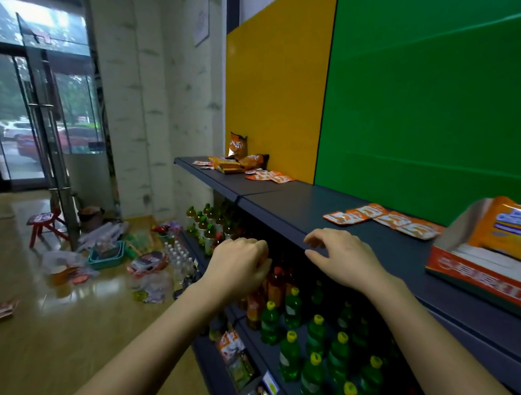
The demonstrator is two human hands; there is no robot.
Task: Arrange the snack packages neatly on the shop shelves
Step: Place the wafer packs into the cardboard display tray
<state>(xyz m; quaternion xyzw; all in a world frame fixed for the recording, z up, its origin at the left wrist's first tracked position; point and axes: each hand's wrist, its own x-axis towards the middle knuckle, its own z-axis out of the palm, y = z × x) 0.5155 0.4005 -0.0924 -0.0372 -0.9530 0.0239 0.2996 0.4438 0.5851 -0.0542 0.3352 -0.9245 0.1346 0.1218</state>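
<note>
Small orange-and-white snack packets (pixel 383 219) lie in a row on the dark top shelf (pixel 283 204), left of an open orange carton (pixel 483 266) that holds a larger orange pack. More packets (pixel 269 176) and two upright orange bags (pixel 238 145) sit at the shelf's far end. My right hand (pixel 340 257) hovers at the shelf's front edge, fingers relaxed and spread, holding nothing. My left hand (pixel 238 265) is just left of it, in front of the lower shelf, with fingers curled inward. Nothing shows in its grip, and its palm is hidden.
Green and orange drink bottles (pixel 315 343) fill the lower shelves below my hands. A few snack packs (pixel 232 345) hang at the lower shelf's edge. On the floor to the left lie a teal basket (pixel 107 256), bags, loose goods and a red stool (pixel 44 223) by the glass door.
</note>
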